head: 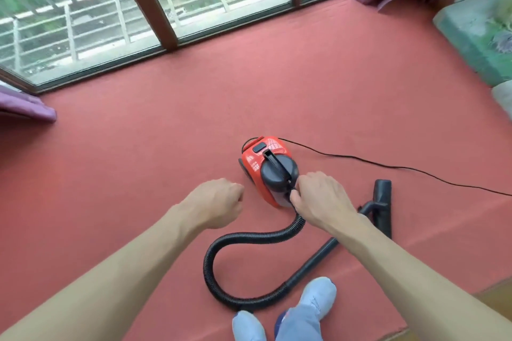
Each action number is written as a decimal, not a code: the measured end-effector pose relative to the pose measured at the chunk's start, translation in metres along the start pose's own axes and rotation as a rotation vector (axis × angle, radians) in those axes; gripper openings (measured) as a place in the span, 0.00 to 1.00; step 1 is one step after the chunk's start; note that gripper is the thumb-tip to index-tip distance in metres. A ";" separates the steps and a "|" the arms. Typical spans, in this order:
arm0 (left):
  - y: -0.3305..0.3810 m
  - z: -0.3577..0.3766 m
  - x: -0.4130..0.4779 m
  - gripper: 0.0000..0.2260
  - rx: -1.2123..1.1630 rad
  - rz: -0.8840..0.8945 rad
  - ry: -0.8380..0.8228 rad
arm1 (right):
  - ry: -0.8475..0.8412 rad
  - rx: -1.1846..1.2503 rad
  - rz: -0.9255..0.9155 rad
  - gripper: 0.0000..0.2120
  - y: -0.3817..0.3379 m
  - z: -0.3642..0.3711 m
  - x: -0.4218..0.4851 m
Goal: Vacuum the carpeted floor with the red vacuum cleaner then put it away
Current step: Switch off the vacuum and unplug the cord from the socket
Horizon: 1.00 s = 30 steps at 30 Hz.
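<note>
Honestly, I can't read a single word, number or logo anywhere in here. The red vacuum cleaner (264,158) has a small black patch (259,147) on top of its shell, but if there's any marking on it, it's too small and blurry to make out. The shiny red plastic around it just shows window reflections, no lettering I can pick out.
</note>
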<state>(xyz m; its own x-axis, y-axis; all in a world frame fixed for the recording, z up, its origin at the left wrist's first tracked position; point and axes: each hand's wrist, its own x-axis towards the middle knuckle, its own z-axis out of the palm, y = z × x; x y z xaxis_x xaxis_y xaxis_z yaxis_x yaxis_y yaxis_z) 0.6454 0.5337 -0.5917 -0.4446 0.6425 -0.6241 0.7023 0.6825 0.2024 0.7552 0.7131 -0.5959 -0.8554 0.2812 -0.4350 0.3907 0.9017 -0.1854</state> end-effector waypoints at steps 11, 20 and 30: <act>0.038 -0.030 0.071 0.10 0.025 0.011 -0.011 | -0.047 0.076 0.067 0.11 0.038 -0.006 0.021; -0.047 -0.001 0.182 0.06 0.208 0.057 -0.082 | -0.078 0.144 0.273 0.12 0.030 0.070 0.108; -0.120 0.090 0.310 0.20 0.004 0.279 -0.134 | 0.078 0.169 0.339 0.22 -0.010 0.200 0.214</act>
<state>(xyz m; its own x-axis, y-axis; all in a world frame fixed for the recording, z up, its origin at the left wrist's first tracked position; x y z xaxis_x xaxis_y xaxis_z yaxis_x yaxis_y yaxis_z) 0.4735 0.6196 -0.8774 -0.1573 0.7530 -0.6389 0.7893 0.4847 0.3769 0.6361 0.6987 -0.8637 -0.6888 0.5839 -0.4296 0.7007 0.6883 -0.1879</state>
